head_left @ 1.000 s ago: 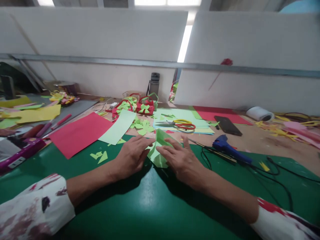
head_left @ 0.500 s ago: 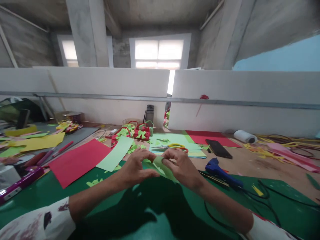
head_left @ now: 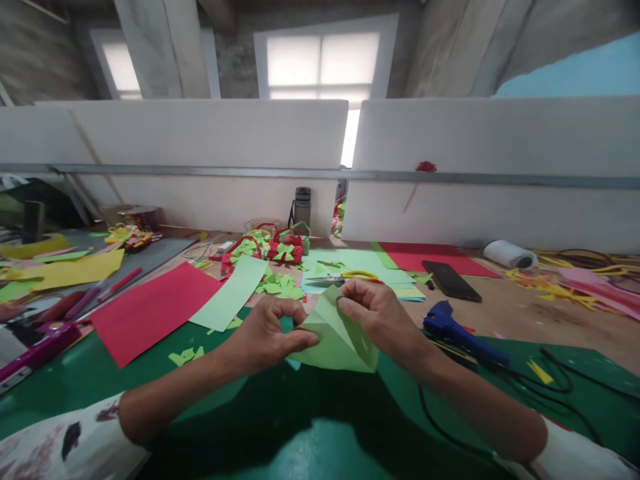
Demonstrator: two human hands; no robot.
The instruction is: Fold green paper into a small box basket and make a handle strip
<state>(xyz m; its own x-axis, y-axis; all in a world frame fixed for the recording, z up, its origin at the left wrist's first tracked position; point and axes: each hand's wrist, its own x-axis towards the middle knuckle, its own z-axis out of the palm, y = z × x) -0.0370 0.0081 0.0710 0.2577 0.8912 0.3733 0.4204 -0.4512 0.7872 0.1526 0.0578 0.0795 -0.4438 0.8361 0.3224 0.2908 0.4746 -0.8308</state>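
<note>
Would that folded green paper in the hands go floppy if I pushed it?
The folded green paper would probably bend easily, because it looks thin. Where it's creased, it might stay stiffer. It's likely light, as the right hand just pinches it near the top.

Green paper (head_left: 335,343) in left hand (head_left: 267,333) and right hand (head_left: 385,317)

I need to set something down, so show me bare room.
Free: the green mat between both forearms, nearer than the held green paper; brown tabletop between the black phone and yellow scraps. Crowded: beyond the paper, with scissors, sheets and red baskets.
</note>
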